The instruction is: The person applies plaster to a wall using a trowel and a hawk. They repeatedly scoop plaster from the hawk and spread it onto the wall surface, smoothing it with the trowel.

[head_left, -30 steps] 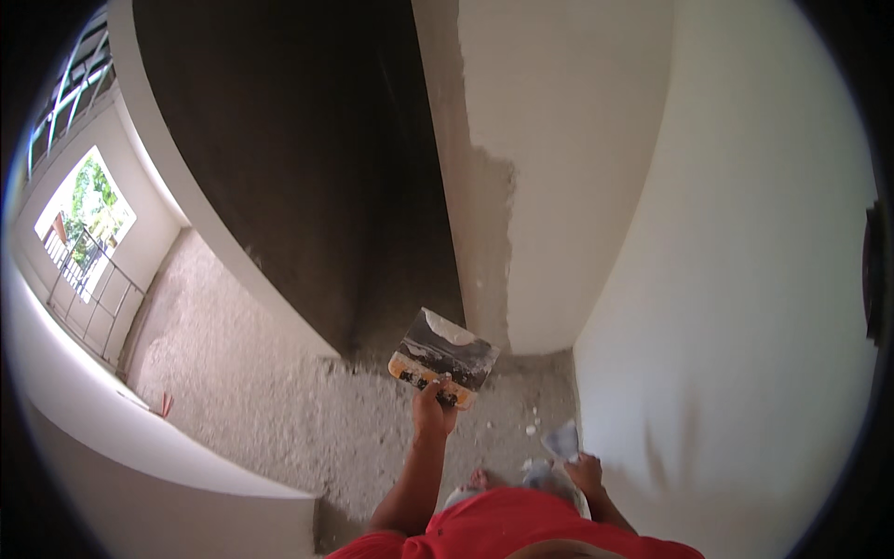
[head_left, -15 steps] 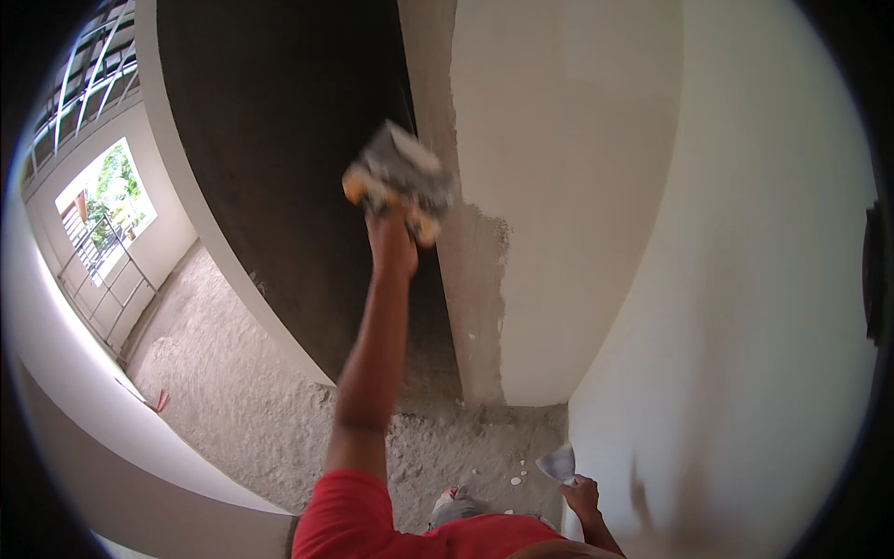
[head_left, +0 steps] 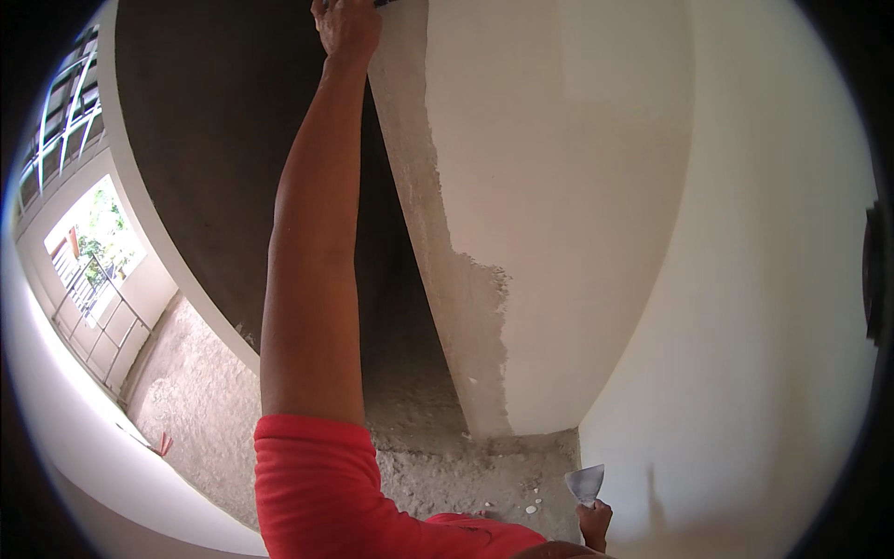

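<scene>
My left arm in a red sleeve reaches far up to the dark edge of the wall opening. At the top of the view my left hand [head_left: 349, 30] is closed on a wide plastering trowel; only a small dark bit of it [head_left: 384, 3] shows, the rest is out of the picture. Beside it runs a strip of grey-beige plaster [head_left: 452, 298] along the edge of the pale wall [head_left: 559, 233]. Low on the right, my right hand [head_left: 594, 522] grips a putty knife [head_left: 586, 484], its fan-shaped metal blade pointing up.
A dark recessed surface [head_left: 214, 140] lies left of the plaster strip. A smooth white wall [head_left: 726, 373] stands close on the right. Below is a rough cement floor [head_left: 475, 470] with small white scraps. At far left are a window [head_left: 98, 238] and a metal frame [head_left: 107, 326].
My left hand has moved upward with the trowel, carrying most of it out of view. My right hand with the putty knife has shifted slightly right and down.
</scene>
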`<action>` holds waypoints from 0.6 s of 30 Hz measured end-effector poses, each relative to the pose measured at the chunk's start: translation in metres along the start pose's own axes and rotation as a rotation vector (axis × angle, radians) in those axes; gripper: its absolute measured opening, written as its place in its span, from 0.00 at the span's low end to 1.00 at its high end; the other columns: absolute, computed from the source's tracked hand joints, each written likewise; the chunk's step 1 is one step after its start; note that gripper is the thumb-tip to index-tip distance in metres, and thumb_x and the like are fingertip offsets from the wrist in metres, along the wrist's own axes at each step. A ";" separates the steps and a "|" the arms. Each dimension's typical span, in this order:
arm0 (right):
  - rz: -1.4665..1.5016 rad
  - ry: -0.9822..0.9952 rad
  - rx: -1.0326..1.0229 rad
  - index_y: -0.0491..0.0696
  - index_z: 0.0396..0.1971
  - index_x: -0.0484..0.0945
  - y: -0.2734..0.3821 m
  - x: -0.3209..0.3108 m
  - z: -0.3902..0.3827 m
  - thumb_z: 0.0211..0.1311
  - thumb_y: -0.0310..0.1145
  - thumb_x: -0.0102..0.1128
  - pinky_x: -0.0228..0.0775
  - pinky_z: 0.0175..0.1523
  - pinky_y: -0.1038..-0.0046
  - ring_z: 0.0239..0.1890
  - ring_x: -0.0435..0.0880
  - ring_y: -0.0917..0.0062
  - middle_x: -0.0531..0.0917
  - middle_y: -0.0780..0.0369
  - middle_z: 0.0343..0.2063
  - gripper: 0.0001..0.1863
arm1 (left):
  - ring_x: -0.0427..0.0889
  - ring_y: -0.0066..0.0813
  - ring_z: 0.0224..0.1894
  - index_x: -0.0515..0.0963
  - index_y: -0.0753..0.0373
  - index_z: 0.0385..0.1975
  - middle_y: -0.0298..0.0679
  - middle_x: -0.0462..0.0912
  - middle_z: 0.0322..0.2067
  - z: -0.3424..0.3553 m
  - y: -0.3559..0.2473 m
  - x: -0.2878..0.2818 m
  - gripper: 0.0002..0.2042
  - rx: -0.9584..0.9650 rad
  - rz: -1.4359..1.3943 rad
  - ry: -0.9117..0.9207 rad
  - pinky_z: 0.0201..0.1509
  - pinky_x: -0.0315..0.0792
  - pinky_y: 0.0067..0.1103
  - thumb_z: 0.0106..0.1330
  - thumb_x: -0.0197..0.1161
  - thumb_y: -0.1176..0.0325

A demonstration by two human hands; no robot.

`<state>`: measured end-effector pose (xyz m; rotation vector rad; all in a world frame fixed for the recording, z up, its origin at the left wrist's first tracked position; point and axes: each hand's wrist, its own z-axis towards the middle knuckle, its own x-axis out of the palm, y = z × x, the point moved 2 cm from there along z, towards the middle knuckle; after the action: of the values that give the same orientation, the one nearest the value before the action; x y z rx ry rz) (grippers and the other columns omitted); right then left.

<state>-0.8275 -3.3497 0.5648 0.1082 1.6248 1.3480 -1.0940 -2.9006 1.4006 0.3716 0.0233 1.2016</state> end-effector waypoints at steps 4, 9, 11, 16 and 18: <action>0.040 0.018 -0.007 0.38 0.10 0.65 0.014 0.008 0.011 0.36 0.35 0.64 0.57 0.21 0.61 0.13 0.59 0.70 0.67 0.50 0.09 0.19 | 0.69 0.39 0.64 0.71 0.49 0.61 0.36 0.73 0.60 -0.047 -0.022 0.034 0.28 0.088 0.131 -0.028 0.66 0.59 0.46 0.57 0.59 0.77; 0.061 0.054 -0.004 0.38 0.11 0.67 0.029 0.018 0.028 0.36 0.35 0.63 0.59 0.21 0.60 0.12 0.64 0.65 0.69 0.50 0.10 0.17 | 0.62 0.39 0.67 0.66 0.44 0.65 0.30 0.70 0.63 -0.118 -0.024 0.023 0.31 0.111 0.070 0.176 0.67 0.52 0.55 0.58 0.60 0.72; 0.057 0.069 -0.050 0.38 0.11 0.67 0.032 0.023 0.032 0.36 0.35 0.63 0.60 0.22 0.60 0.12 0.67 0.63 0.70 0.50 0.10 0.17 | 0.62 0.40 0.67 0.66 0.44 0.64 0.30 0.70 0.63 -0.094 -0.004 0.002 0.31 0.097 0.006 0.188 0.67 0.53 0.55 0.58 0.60 0.73; -0.025 0.058 -0.078 0.38 0.12 0.70 0.018 0.031 0.044 0.37 0.36 0.63 0.63 0.23 0.61 0.14 0.72 0.58 0.72 0.49 0.11 0.16 | 0.61 0.36 0.68 0.70 0.53 0.62 0.37 0.69 0.64 0.013 -0.005 -0.016 0.28 0.007 -0.026 0.271 0.68 0.52 0.51 0.59 0.56 0.79; -0.001 0.083 -0.027 0.39 0.12 0.70 0.024 0.030 0.045 0.37 0.36 0.63 0.64 0.23 0.61 0.14 0.73 0.59 0.72 0.49 0.11 0.16 | 0.61 0.34 0.69 0.69 0.51 0.63 0.37 0.69 0.64 0.024 -0.004 -0.011 0.29 0.029 0.030 0.320 0.69 0.51 0.53 0.60 0.56 0.80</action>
<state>-0.8227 -3.2905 0.5703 0.0359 1.6752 1.3888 -1.0891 -2.9184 1.4197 0.2025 0.3129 1.2811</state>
